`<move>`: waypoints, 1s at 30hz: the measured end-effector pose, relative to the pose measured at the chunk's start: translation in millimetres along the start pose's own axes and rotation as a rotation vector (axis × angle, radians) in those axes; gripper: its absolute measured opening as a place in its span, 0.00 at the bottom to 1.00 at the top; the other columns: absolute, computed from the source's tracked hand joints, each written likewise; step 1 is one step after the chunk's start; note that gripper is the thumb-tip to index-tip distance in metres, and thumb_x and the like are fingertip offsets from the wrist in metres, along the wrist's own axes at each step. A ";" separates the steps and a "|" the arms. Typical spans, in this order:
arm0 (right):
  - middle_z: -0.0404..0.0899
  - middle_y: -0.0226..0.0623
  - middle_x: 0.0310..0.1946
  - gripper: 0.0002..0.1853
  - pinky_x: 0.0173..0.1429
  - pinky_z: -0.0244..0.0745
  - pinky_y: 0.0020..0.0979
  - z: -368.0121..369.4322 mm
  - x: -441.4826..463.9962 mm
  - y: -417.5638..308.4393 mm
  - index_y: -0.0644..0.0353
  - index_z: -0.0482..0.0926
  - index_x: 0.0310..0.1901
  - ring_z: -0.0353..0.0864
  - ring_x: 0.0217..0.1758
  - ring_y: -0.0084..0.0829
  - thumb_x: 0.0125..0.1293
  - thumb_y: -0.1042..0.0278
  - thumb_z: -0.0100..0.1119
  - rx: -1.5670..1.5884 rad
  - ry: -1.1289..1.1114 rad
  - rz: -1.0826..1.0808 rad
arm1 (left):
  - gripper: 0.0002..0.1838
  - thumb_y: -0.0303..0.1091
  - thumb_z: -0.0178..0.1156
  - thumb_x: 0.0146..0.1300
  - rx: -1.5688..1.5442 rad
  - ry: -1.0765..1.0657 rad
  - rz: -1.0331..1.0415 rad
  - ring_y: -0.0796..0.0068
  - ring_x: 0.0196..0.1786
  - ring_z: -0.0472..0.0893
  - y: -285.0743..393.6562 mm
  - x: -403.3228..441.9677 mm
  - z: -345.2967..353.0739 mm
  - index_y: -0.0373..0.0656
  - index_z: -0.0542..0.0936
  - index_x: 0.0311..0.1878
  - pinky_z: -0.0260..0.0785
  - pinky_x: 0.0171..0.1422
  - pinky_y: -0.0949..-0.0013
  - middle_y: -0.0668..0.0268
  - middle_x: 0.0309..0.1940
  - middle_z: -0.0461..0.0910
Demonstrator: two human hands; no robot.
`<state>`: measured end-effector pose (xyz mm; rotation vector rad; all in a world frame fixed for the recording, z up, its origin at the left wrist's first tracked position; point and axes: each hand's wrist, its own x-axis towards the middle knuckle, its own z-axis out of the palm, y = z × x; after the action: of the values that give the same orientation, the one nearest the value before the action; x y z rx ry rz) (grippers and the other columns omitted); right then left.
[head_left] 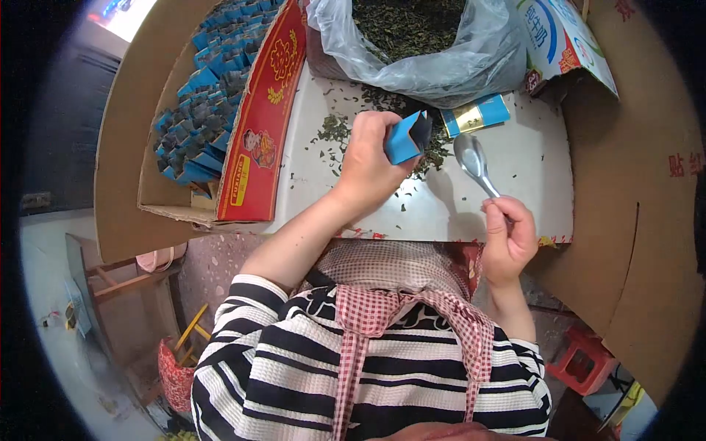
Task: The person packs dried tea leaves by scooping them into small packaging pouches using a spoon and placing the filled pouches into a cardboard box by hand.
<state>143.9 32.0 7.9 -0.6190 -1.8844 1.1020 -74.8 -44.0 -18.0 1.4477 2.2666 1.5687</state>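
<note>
My left hand is wrapped round a small blue packet, whose open top faces up and to the right. In my right hand is the handle of a metal spoon; its bowl lies just right of the packet, apart from it. Behind them stands a clear plastic bag of dark dried leaves. A blue and gold packet lies flat in front of the bag. Loose leaves are scattered over the white board around my left hand.
At the left, a red-sided cardboard box holds many upright blue packets. A printed carton stands at the back right. Brown cardboard covers the right side. A red stool is on the floor, lower right.
</note>
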 end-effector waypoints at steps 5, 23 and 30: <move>0.78 0.39 0.38 0.07 0.48 0.72 0.25 -4.3 29.4 -21.5 0.66 0.75 0.44 0.77 0.41 0.28 0.65 0.83 0.54 -0.001 -0.118 -0.121 | 0.28 0.27 0.74 0.42 0.057 0.011 0.075 0.56 0.46 0.73 -7.2 1.5 -3.4 0.41 0.71 0.48 0.69 0.50 0.61 0.56 0.43 0.71; 0.75 0.31 0.21 0.07 0.26 0.69 0.22 40.7 125.0 -21.0 0.62 0.75 0.35 0.72 0.20 0.20 0.67 0.68 0.56 0.372 -0.381 0.688 | 0.26 0.27 0.74 0.41 -0.084 -0.062 0.075 0.53 0.47 0.74 -10.8 6.6 4.4 0.40 0.73 0.44 0.69 0.51 0.58 0.56 0.41 0.72; 0.76 0.32 0.21 0.07 0.24 0.70 0.23 46.8 132.7 -17.4 0.62 0.74 0.35 0.72 0.17 0.23 0.68 0.68 0.56 0.432 -0.336 0.764 | 0.26 0.29 0.76 0.40 -0.187 -0.052 -0.012 0.56 0.46 0.74 -8.3 14.4 -3.2 0.40 0.73 0.43 0.68 0.50 0.60 0.57 0.40 0.72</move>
<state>34.9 101.0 66.7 -0.9754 -1.6044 2.1466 -90.0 -36.9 -16.3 1.4064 2.0344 1.6673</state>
